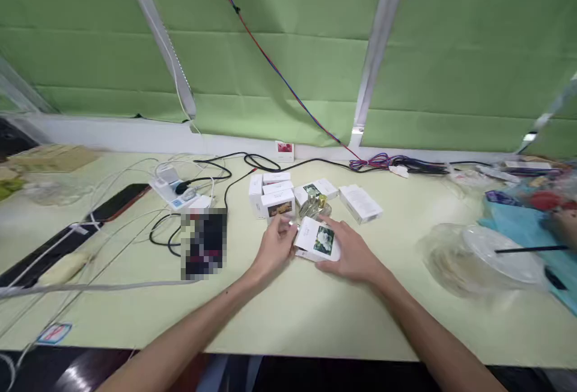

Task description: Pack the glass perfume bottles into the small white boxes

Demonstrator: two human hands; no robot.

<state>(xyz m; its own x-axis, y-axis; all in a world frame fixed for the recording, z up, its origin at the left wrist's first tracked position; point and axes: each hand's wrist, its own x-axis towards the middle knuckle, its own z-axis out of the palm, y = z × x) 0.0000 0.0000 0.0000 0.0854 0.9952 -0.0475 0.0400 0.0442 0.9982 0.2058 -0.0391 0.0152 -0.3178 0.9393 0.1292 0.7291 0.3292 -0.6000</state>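
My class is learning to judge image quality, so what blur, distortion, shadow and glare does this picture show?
Head view: the clear plastic bag is smeared; print on the white box in hand is too soft to read. Head view: wall posts splay outward, suggesting wide-angle distortion. Head view: soft shading on the table; bright glare bottom left; one patch pixelated.

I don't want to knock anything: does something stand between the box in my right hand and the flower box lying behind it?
Yes: glass bottles with gold-coloured caps sit between the held box and the rear flower box.
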